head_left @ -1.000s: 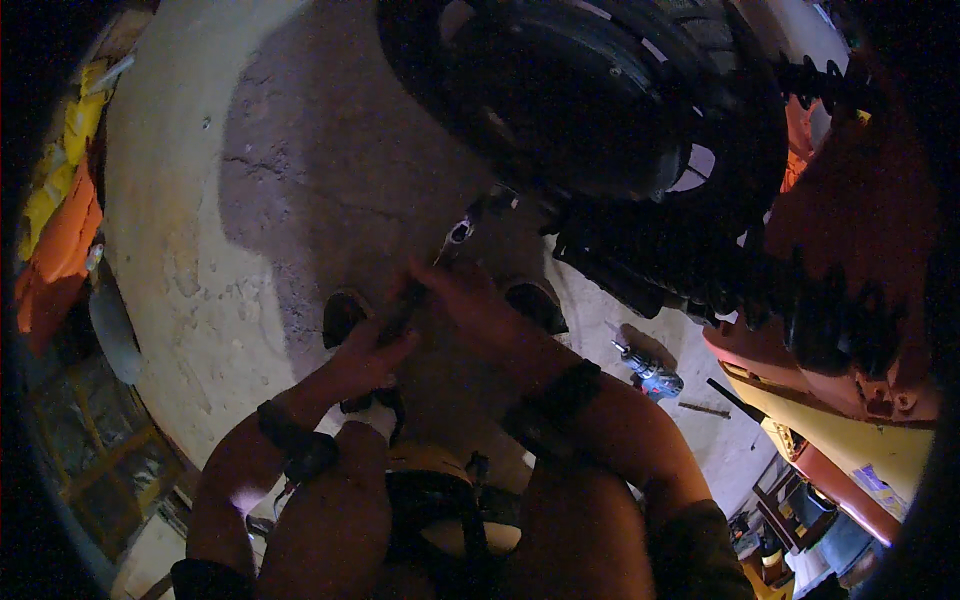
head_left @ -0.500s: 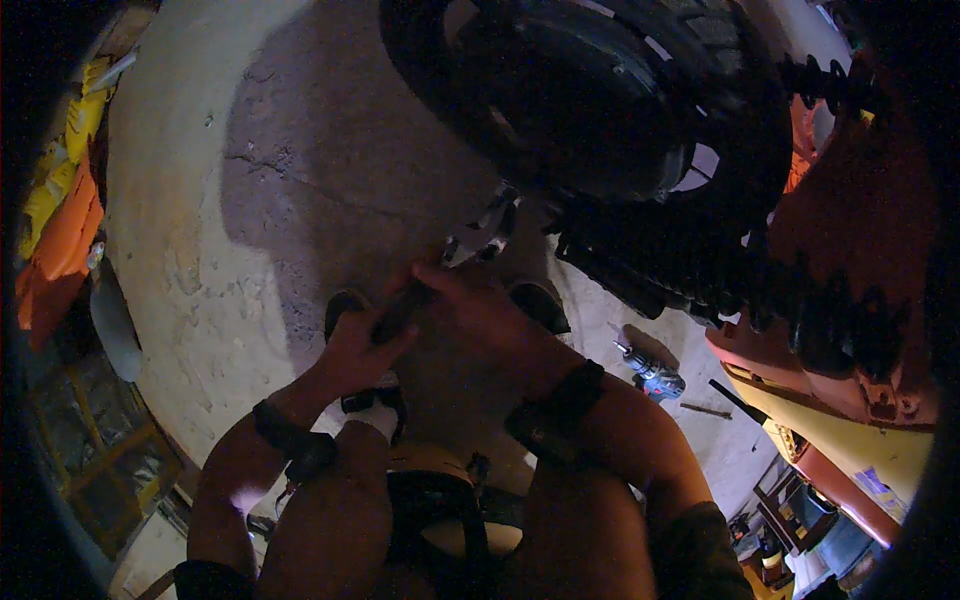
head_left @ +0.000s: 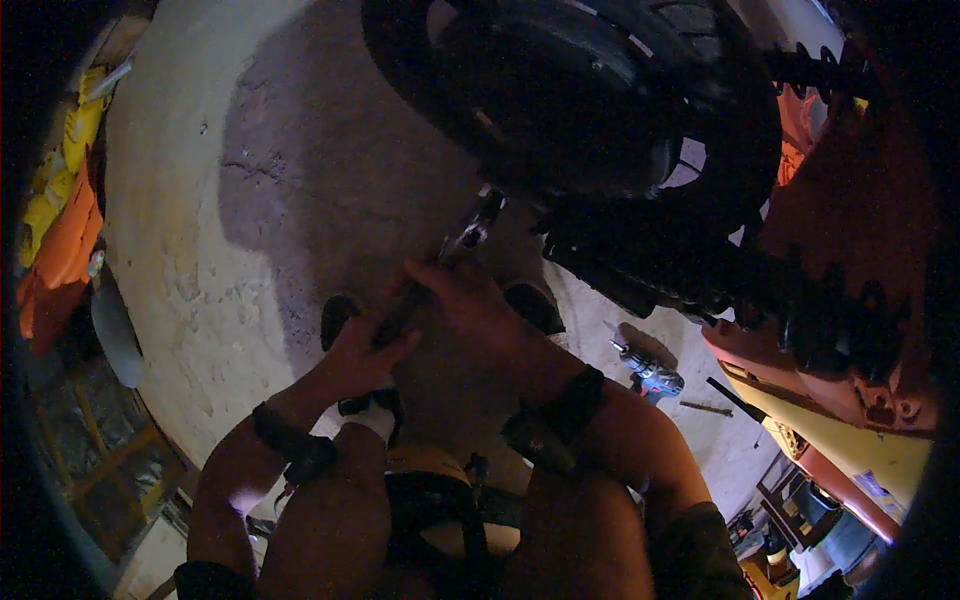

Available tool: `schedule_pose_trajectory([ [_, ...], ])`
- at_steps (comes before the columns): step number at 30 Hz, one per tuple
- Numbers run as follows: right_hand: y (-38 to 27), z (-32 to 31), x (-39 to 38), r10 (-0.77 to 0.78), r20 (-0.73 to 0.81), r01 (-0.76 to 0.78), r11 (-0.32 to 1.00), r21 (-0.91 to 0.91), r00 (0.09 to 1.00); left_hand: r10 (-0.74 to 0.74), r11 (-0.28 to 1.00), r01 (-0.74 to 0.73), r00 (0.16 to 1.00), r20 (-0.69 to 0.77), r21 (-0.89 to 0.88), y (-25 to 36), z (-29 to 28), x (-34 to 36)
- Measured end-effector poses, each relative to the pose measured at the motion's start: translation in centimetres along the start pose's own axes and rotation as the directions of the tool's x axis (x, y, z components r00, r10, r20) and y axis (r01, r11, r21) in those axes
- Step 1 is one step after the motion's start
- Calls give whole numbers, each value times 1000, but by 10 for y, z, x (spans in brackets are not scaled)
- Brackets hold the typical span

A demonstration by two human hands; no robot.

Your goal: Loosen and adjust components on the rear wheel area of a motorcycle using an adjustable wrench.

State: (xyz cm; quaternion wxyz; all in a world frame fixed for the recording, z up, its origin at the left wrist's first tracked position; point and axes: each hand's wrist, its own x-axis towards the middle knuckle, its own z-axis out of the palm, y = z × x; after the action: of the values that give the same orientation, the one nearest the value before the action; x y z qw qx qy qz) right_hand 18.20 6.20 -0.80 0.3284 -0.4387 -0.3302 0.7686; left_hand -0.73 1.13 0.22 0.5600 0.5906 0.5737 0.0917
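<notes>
In the dim light between my knees, both hands are closed on a long hand tool with a shiny metal head and a dark handle, like pliers. My left hand wraps the dark handle at its near end. My right hand grips it further forward, close to the metal head. The tool's head points forward toward the underside of a large black wheel. Whether its tip touches anything I cannot tell. Shadow hides most of the fingers.
Black coil springs and reddish bodywork stand on the right. A cordless drill lies on the concrete floor, near a thin rod. Orange and yellow things line the left. My shoes flank the tool.
The tool's metal head has turned and looks narrower, its two parts less spread. My right hand has shifted slightly left. The wheel appears a little further left in the view.
</notes>
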Motion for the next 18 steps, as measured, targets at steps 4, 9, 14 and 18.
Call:
schedule_pose_trajectory([
  [4,-14,1,-5,36,7,-36,999,8,999,-22,999,21,999,32,48,7,-3,1],
  [9,-12,-9,-11,-301,138,329,808,-488,944,193,980,-195,977,87,22,-12,0,2],
  [14,6,-11,-4,-260,83,270,858,-436,962,132,986,-112,977,170,-122,-27,8,2],
  [18,23,-20,5,-42,38,53,927,-372,998,-130,918,238,936,326,-318,-16,12,9],
])
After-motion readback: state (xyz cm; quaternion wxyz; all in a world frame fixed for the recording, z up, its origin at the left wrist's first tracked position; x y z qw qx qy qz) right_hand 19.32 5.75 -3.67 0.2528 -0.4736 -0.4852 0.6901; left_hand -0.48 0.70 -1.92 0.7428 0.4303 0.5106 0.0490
